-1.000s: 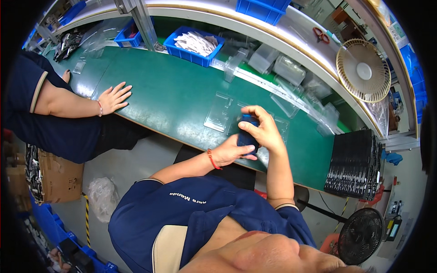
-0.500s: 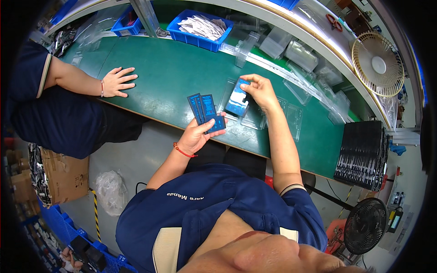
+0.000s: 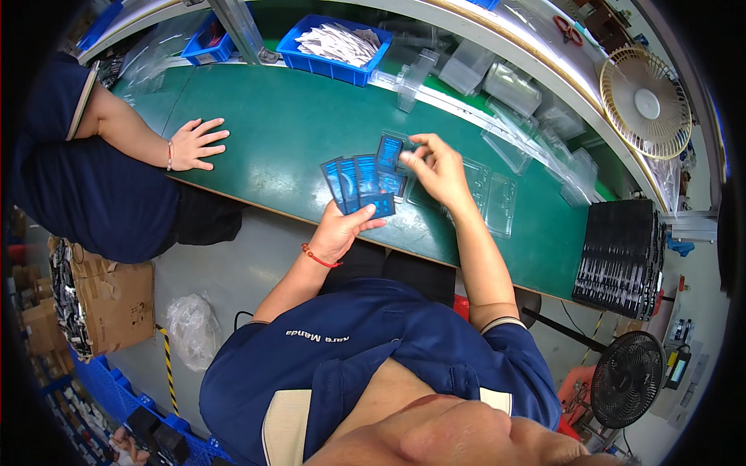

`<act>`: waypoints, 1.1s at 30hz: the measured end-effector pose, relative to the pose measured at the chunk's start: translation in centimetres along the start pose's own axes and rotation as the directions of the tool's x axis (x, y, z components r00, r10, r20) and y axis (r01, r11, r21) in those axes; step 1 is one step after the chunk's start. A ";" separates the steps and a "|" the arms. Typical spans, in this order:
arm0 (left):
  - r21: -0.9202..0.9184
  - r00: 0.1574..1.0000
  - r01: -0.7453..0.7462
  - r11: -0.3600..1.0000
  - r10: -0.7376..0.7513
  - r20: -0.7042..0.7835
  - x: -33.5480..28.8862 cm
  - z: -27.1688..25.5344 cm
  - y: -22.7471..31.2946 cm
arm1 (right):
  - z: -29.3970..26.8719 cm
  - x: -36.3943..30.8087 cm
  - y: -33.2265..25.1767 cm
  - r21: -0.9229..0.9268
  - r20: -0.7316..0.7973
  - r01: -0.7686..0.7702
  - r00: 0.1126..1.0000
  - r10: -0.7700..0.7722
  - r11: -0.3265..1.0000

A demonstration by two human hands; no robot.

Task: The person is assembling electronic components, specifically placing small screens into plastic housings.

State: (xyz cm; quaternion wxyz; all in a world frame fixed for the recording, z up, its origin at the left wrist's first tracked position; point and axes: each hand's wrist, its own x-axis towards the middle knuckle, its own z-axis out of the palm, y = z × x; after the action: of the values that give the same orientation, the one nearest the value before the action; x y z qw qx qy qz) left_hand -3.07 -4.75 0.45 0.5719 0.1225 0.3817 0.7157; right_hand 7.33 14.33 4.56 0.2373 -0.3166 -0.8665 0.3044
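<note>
Fanned out in my left hand point(image 3: 346, 229), several flat dark-blue pieces point(image 3: 347, 180) are gripped between the thumb and fingers, above the front part of the green table. Just beyond the fan another dark-blue piece point(image 3: 390, 151), notched on its right side, appears to lie over a clear plastic tray point(image 3: 398, 135). My right hand point(image 3: 440, 170) is at the right edge of that piece. Its thumb and forefinger are curved and apart, with the thumb tip close to the edge. Whether it touches is hard to make out.
More clear trays point(image 3: 497, 203) lie right of my right hand. Black stacked trays point(image 3: 618, 260) stand at the right end. A blue bin point(image 3: 334, 71) of white packets sits at the back. At left, another person's hand point(image 3: 198, 145) rests flat on the table point(image 3: 264, 128).
The piece that my right hand gripped has come down over the clear tray, and the fingers have parted at its edge. The fan in my left hand looks spread wider.
</note>
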 end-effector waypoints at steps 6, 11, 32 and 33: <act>0.023 0.988 0.091 0.996 -0.093 0.125 1.1 2.8 -1.2 | -1.3 -1.6 1.6 0.618 0.372 -0.270 0.928 0.027 0.738; -0.188 0.977 0.133 0.973 -0.098 0.188 0.9 3.1 -1.3 | -2.3 0.0 5.1 0.273 0.022 -0.220 0.975 0.223 0.937; 0.143 0.973 0.090 0.986 -0.118 0.199 3.8 6.0 -3.8 | -6.7 -3.8 9.7 0.511 -0.252 -0.336 0.821 0.512 0.791; 0.144 0.974 0.092 0.985 -0.118 0.191 3.8 6.0 -3.9 | -6.8 -3.9 10.2 0.512 -0.257 -0.336 0.818 0.514 0.791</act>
State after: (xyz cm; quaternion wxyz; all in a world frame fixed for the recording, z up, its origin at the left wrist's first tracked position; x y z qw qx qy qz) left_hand 2.22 1.32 0.86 0.6347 0.2112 0.3758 0.6413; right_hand 18.25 20.47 1.62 0.3912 -0.4976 -0.6137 0.4719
